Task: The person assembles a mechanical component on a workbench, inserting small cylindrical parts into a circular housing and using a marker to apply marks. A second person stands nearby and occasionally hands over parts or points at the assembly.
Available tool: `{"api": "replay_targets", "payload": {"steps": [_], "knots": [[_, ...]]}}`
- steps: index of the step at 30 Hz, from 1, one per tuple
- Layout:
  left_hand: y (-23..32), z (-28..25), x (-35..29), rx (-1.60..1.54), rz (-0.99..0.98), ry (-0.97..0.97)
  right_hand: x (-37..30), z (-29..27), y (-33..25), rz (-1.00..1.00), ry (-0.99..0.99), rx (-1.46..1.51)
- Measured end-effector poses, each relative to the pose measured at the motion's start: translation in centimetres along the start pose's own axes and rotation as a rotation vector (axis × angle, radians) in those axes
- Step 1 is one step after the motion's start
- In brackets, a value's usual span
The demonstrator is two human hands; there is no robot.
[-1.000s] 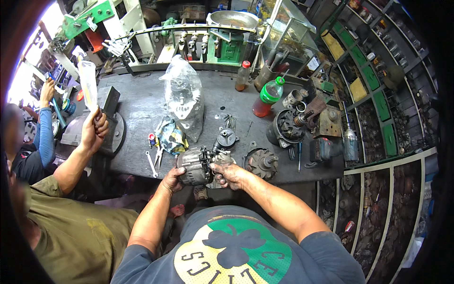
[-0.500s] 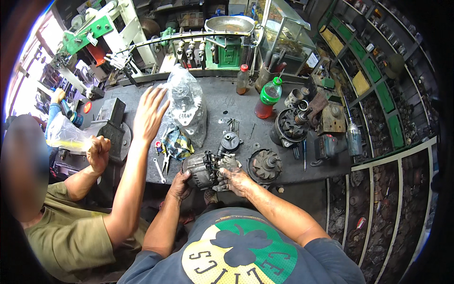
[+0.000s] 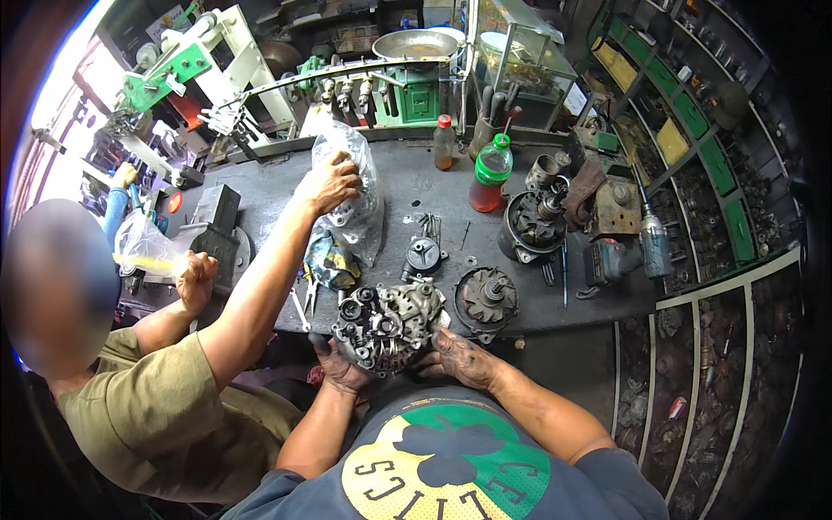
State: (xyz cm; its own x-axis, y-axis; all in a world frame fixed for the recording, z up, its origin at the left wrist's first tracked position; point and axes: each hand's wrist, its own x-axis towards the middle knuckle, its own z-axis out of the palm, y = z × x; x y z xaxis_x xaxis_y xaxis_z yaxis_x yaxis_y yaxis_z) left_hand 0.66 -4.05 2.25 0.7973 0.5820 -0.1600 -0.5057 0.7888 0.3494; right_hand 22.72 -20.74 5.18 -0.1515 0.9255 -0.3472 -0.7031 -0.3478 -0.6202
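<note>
My left hand (image 3: pixel 343 368) cups the left underside of a grimy alternator (image 3: pixel 388 325) at the bench's front edge. Against its right side, my right hand (image 3: pixel 464 357) grips it with curved fingers, partly hidden. Its end with terminals and bare metal faces up. Just beyond lies a small round dark pump-like part (image 3: pixel 423 253) with several long bolts (image 3: pixel 431 225) behind it. To the right, next to my right hand, sits a finned alternator rotor (image 3: pixel 487 295) in its housing. A second rotor and housing (image 3: pixel 529 227) stand farther back.
At left a co-worker's hand (image 3: pixel 336 182) rests on a clear plastic bag (image 3: pixel 360 230) holding metal parts; the other hand lifts a small bag (image 3: pixel 143 243). Bottles of red liquid (image 3: pixel 491 178), a wrench (image 3: pixel 300 309), a vise (image 3: pixel 212 217) and an impact driver (image 3: pixel 654 243) also occupy the bench (image 3: pixel 572 316).
The alternator has been turned so its terminal end faces up, and my hands shifted lower around it. The co-worker's raised hand has come down onto the large plastic bag.
</note>
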Motion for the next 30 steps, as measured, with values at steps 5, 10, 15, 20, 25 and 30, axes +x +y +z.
{"api": "replay_targets", "payload": {"steps": [5,10,15,20,25,30], "knots": [[-1.2,7.8,3.4,-0.075,0.029,-0.275,-4.4,3.1,-8.5,-0.225,0.064,-0.514],[-3.4,17.4,7.8,0.014,0.016,-0.417,-7.5,4.0,-12.9,-0.479,-0.151,-0.015],[-5.0,23.2,8.1,0.431,-0.040,-0.333,-10.0,-1.0,-13.8,-0.633,-0.080,0.172],[-6.2,22.8,7.4,1.285,0.399,-0.212,-13.3,-7.8,-13.9,-0.652,-0.029,0.107],[-4.7,22.1,8.5,1.518,0.212,-0.418,-12.8,-3.9,-16.6,-0.540,0.110,-0.222],[-7.6,19.1,7.4,1.546,0.255,-0.109,-11.0,-7.4,-17.1,-0.458,0.518,-0.855]]}}
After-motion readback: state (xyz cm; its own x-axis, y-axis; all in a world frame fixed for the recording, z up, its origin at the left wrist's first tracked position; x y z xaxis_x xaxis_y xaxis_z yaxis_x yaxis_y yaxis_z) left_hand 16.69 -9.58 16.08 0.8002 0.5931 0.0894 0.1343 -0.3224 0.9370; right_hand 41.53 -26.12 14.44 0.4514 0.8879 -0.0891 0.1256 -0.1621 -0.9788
